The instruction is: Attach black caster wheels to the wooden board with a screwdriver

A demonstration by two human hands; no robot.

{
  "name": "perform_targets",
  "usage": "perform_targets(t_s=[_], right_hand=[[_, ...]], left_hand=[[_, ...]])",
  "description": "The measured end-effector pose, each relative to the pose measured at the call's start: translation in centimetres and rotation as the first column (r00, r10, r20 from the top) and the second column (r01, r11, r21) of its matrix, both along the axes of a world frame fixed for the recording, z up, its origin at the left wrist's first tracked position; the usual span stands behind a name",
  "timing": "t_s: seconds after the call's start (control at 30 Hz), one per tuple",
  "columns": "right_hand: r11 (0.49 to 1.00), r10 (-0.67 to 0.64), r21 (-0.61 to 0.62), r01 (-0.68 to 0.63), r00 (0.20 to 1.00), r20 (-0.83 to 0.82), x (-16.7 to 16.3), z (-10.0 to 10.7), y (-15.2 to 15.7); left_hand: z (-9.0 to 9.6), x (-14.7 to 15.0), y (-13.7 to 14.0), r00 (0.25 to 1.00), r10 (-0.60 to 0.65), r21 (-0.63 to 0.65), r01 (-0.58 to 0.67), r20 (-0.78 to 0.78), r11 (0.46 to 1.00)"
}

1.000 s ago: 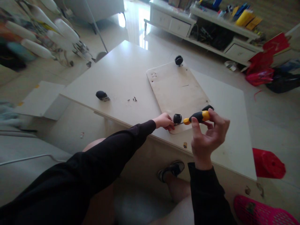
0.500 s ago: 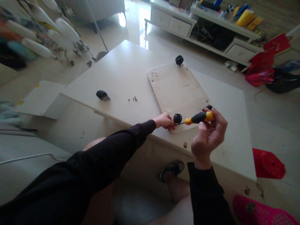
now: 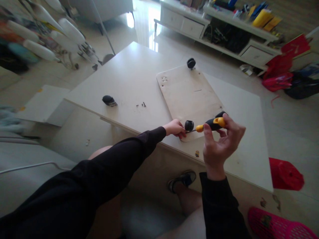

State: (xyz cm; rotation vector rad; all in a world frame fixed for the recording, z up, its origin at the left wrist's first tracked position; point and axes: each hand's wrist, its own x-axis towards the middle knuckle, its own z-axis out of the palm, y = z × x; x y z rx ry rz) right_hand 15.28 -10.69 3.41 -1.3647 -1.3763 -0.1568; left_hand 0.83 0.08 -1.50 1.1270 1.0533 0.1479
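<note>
A pale board [image 3: 185, 93] lies flat on the white table, with black casters at its far corner [image 3: 191, 63] and near edge [image 3: 189, 125]. Another dark caster [image 3: 221, 115] shows partly behind my right hand [image 3: 220, 146]. That hand grips the yellow and black handle of a screwdriver [image 3: 210, 124] between thumb and fingers. Its shaft points left to the base of the near caster. There my left hand [image 3: 175, 128] is closed at the shaft's tip, fingers pressed together; whatever they pinch is hidden. A loose caster [image 3: 109, 100] and several small screws [image 3: 144, 104] lie to the left.
The white table [image 3: 124, 76] extends around the board. Beyond it stands a white cabinet [image 3: 183, 25] with tools on top. A red stool [image 3: 286, 174] is at the table's right end, and a pink slipper [image 3: 279, 225] lies on the floor.
My right thumb and fingers have shifted on the screwdriver handle, which has turned a little. My left hand stays at the tip, and the board has not moved.
</note>
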Motion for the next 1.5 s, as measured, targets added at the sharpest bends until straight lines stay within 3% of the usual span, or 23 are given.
perform_targets(t_s=[0.2, 0.37, 0.53, 0.7, 0.9, 1.07, 1.5], right_hand=[[0.995, 0.103, 0.002, -0.103, 0.994, -0.026, -0.03, -0.14, 0.03], [1.0, -0.016, 0.018, 0.016, 0.999, 0.042, -0.21, 0.22, 0.1], [0.997, 0.081, 0.017, -0.081, 0.997, 0.006, -0.08, 0.16, 0.03], [0.999, -0.026, 0.032, 0.024, 0.998, 0.057, -0.13, 0.15, 0.07], [0.991, 0.129, 0.024, -0.129, 0.991, -0.017, -0.31, 0.24, -0.06], [1.0, -0.006, -0.008, 0.006, 1.0, 0.028, -0.31, 0.36, -0.08], [1.0, 0.007, 0.016, -0.006, 0.996, -0.086, -0.42, -0.17, -0.31]], left_hand=[[0.07, 0.04, 0.01, 1.0, -0.003, -0.003, 0.003, -0.013, 1.0], [0.12, -0.07, -0.07, 1.0, 0.008, 0.0, -0.008, -0.018, 1.0], [-0.04, -0.05, -0.01, 1.0, -0.001, -0.008, 0.001, -0.008, 1.0], [0.1, -0.04, -0.03, 1.0, 0.007, -0.001, -0.007, -0.008, 1.0], [0.15, -0.02, -0.04, 1.0, 0.005, -0.009, -0.005, -0.009, 1.0], [0.37, -0.06, -0.08, 1.0, 0.005, 0.001, -0.005, -0.015, 1.0], [-0.07, -0.17, 0.14, 1.0, -0.027, -0.006, 0.027, -0.008, 1.0]])
